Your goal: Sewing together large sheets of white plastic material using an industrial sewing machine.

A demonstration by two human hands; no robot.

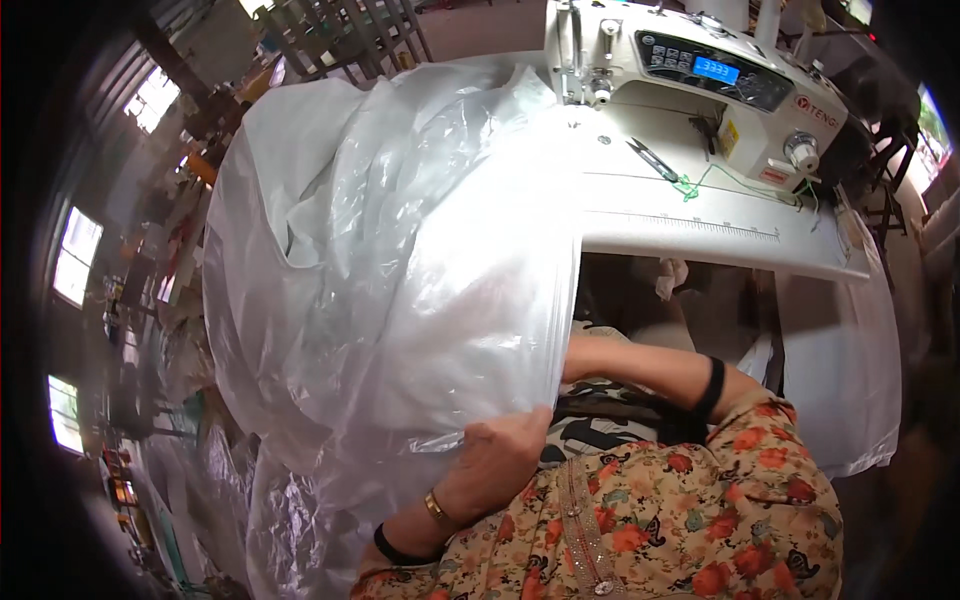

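In the head view, the left hand [503, 450] gripped the plastic sheet [400, 290], spread left of the sewing machine [690, 60]. The sheet hid the right hand, whose grip I could not tell. The machine carried red lettering [816, 111] and a lit numeric display [715, 70].

Blouse [690, 515] is beige with orange-red flowers [630, 538]; glittering placket [578, 520] lines its front. Black armband [712, 389] adjoins each blouse sleeve [757, 422]; gold-toned wristband [436, 507] lies beyond the left.

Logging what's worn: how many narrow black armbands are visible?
2: a narrow black armband around the left arm, and a second armband around the right arm. Others may be hidden.
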